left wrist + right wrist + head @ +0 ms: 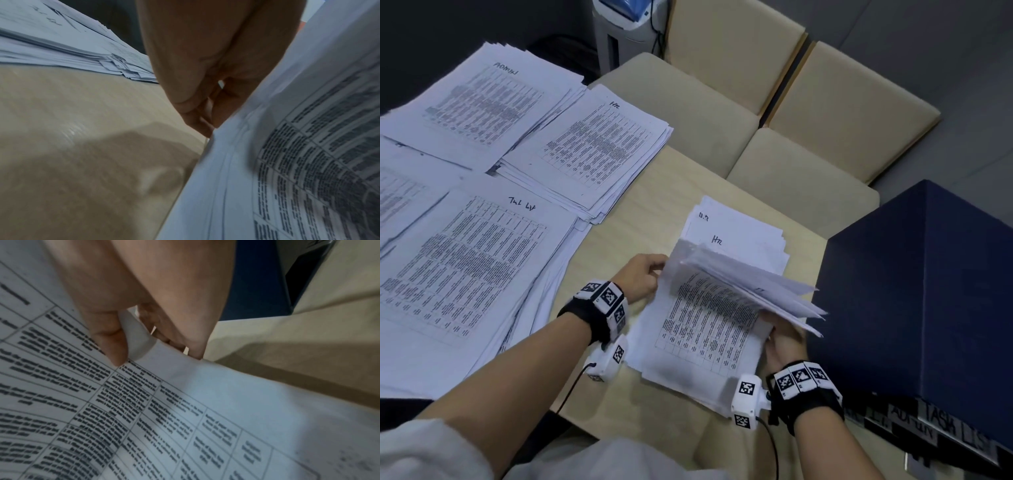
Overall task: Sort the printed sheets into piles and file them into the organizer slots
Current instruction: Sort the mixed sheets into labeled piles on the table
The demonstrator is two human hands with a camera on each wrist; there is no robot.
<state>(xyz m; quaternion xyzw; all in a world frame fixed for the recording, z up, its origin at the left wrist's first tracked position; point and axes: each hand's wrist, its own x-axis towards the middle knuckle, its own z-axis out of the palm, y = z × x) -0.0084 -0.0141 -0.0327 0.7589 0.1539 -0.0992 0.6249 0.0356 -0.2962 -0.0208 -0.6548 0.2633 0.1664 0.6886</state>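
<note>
On the tan table [640, 205] lies a stack of printed sheets [705, 329] with table-style text. My right hand [786, 342] pinches a bunch of upper sheets [756, 284] at their near right edge and holds them lifted and fanned; in the right wrist view the thumb [111, 340] lies on top and the fingers curl beneath the paper [185, 402]. My left hand [645, 275] grips the left edge of the same sheets, fingers curled [201, 116] against the paper [287, 162]. A dark blue organizer [928, 291] stands just right of the stack.
Three sorted piles lie to the left: one marked ADMIN [482, 99], one marked HR [592, 147], one marked Task List [465, 267]. Beige chairs [739, 44] stand beyond the table. Labels [941, 425] run along the organizer's near face. Bare tabletop shows between piles and stack.
</note>
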